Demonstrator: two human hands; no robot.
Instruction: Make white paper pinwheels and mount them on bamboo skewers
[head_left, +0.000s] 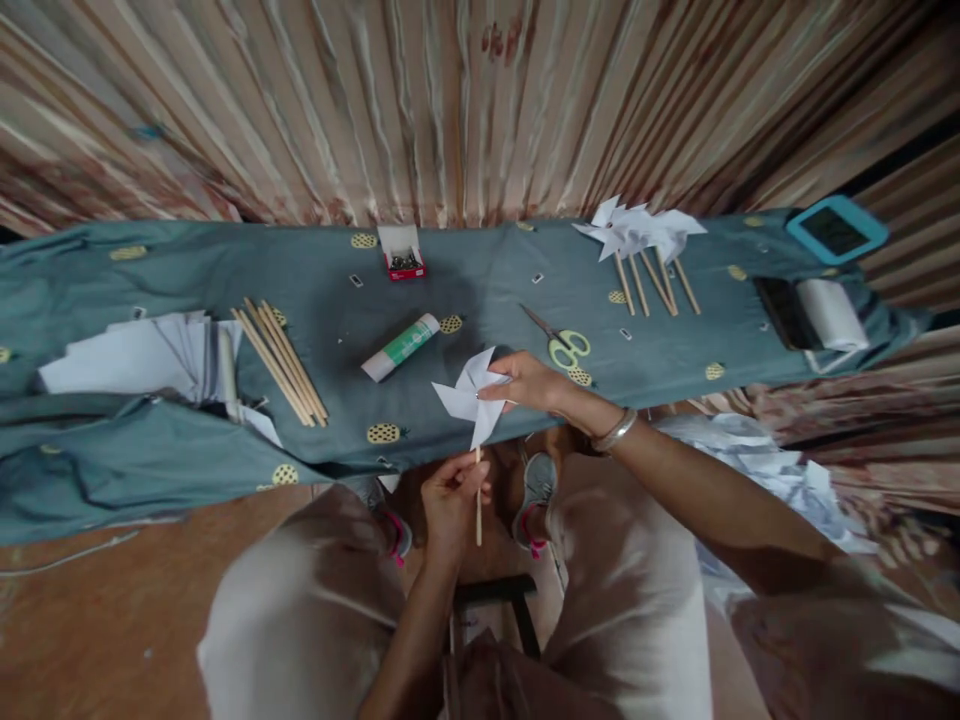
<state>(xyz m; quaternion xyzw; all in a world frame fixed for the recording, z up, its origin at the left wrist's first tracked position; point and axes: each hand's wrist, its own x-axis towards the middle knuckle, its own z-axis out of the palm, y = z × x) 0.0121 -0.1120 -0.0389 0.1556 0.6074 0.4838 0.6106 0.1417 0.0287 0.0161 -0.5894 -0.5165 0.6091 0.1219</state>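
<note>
A white paper pinwheel [466,388] on a thin wooden stick is held over the table's front edge. My left hand [454,492] pinches the stick [478,520] below the paper, its lower end pointing down. The fingers of my right hand [525,382] are closed on the right-hand blades of the pinwheel, close to its centre, where a small pin shows. Just beyond, a glue stick [405,345] with a green label lies on the cloth. Scissors [559,340] with light green handles rest behind my right hand.
A green pineapple-print cloth [337,290] covers the table. Several wooden sticks [281,365] and white paper sheets [142,355] lie left. An open red box of pins [405,265] stands at the back. Finished pinwheels [637,232], a phone [787,312] and a blue-framed device [836,230] are right.
</note>
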